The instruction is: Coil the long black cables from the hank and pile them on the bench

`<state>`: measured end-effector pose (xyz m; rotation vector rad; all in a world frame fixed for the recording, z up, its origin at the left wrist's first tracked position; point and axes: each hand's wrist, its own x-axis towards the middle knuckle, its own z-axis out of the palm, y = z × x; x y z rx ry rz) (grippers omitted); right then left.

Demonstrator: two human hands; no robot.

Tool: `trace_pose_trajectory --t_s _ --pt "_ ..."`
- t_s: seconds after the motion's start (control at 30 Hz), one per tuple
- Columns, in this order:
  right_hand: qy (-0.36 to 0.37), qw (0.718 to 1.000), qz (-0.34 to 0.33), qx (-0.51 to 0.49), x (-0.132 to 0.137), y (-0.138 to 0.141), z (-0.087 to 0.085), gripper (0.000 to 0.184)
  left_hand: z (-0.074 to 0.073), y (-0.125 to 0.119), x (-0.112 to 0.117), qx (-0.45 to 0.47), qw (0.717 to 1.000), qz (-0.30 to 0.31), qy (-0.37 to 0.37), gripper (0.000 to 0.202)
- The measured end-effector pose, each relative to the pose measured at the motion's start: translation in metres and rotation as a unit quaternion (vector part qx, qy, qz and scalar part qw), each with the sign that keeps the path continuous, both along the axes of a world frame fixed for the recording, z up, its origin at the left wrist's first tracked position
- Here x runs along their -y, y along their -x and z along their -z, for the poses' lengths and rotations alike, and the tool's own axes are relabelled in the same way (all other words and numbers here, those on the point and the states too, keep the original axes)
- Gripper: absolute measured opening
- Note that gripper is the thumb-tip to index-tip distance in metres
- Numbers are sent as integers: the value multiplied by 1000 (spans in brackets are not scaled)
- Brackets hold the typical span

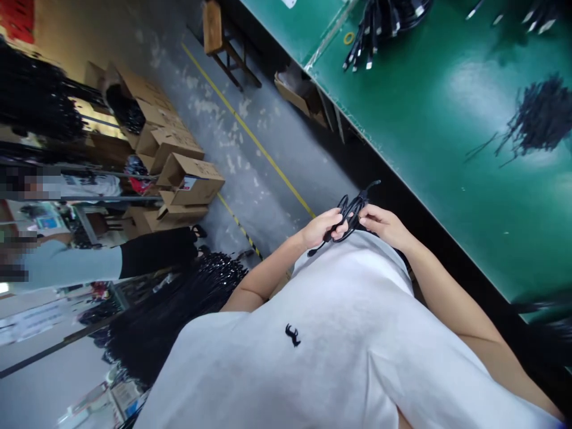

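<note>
A coiled black cable [351,210] is held in front of my white shirt, a little off the edge of the green table. My left hand [325,228] is closed around the near left side of the coil, and a short cable end with a plug [313,252] hangs below it. On the other side, my right hand [382,223] has thumb and fingers pinched together against the coil. Whether a thin tie lies between those right fingertips is too small to tell. A loose end sticks out past the top of the coil.
The green table [429,119] carries a bundle of cables [379,27], a pile of thin black ties [543,116] and a yellow ring [348,38]. A wooden stool [214,27], cardboard boxes [192,176], hanging black cables [179,316] and a person [89,262] are to the left.
</note>
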<state>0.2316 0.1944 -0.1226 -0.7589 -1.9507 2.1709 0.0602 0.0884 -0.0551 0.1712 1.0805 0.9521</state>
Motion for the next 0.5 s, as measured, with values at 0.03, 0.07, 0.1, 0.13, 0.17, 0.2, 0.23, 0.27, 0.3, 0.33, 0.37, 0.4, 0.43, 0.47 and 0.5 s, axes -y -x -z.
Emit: trace_pose_trajectory --t_s 0.03,0.07,0.1,0.13,0.17,0.2,0.23,0.27,0.3,0.33,0.37,0.4,0.43,0.47,0.5 --pt "-22 999 -21 -8 3 3 0 27 1 2 6 2 1000 -9 -3 45" --pt "-45 998 -44 -17 5 5 -2 26 1 3 11 0 1000 -15 -9 44" --pt "-70 995 -65 -24 7 8 -4 26 3 3 15 -8 1000 -21 -18 43" --pt "-102 991 -83 -27 9 10 -7 25 4 3 18 -26 999 -25 -28 41" --pt "-148 984 -94 -20 10 12 -11 24 6 4 21 -59 997 -23 -39 36" --pt "-209 973 -99 -6 11 15 -17 23 8 4 22 -103 993 -17 -47 30" --pt "-285 953 -105 8 12 18 -23 23 10 3 23 -155 987 -9 -50 23" --pt "-367 923 -114 15 12 22 -29 23 12 3 22 -206 977 -2 -48 16" --pt "-446 886 -127 6 12 25 -35 23 13 3 20 -245 969 2 -40 10" --pt "-513 845 -147 -20 11 29 -39 23 12 3 18 -263 964 6 -27 5" --pt "-565 805 -172 -61 9 32 -43 24 11 3 16 -261 965 9 -13 8" --pt "-600 767 -199 -110 7 36 -45 25 10 3 14 -247 969 9 0 14" --pt "-623 734 -222 -156 4 39 -45 27 8 3 13 -227 974 9 10 19" --pt "-640 705 -242 -187 0 42 -44 28 7 4 13 -214 977 9 18 23" --pt "-651 682 -260 -207 -5 45 -42 27 7 5 13 -212 977 -18 27 24"
